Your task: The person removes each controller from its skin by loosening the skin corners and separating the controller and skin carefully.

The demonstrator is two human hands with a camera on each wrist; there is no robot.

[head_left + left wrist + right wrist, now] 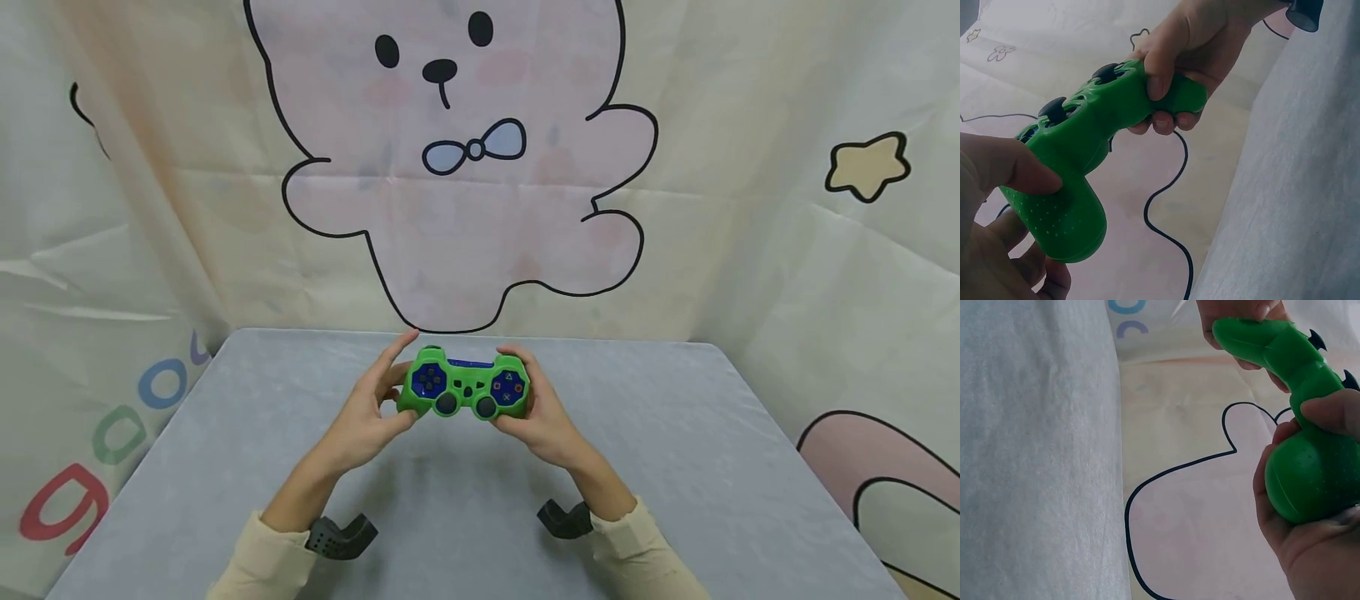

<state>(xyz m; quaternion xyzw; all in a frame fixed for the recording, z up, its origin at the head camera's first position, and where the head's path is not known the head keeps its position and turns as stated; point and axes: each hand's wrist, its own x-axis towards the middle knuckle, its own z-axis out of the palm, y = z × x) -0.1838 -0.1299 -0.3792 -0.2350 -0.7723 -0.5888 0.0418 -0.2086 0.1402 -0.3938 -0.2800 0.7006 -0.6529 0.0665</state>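
A green game controller (468, 385) with dark blue button pads and two black thumbsticks is held up over the table, its face toward the head camera. My left hand (372, 414) pinches its left grip, thumb on the near side and fingers behind, with the index finger stretched out past the top edge. My right hand (546, 421) wraps the right grip, index finger at the upper shoulder. In the left wrist view the left thumb presses the dotted green grip (1066, 219). The right wrist view shows the right fingers curled around the rounded grip (1304, 478).
A table with a pale grey-blue cloth (465, 517) lies below. Behind it hangs a fabric backdrop (712, 125) with a printed pink bear (457, 208). Black wrist-worn devices (341, 537) sit at both cuffs.
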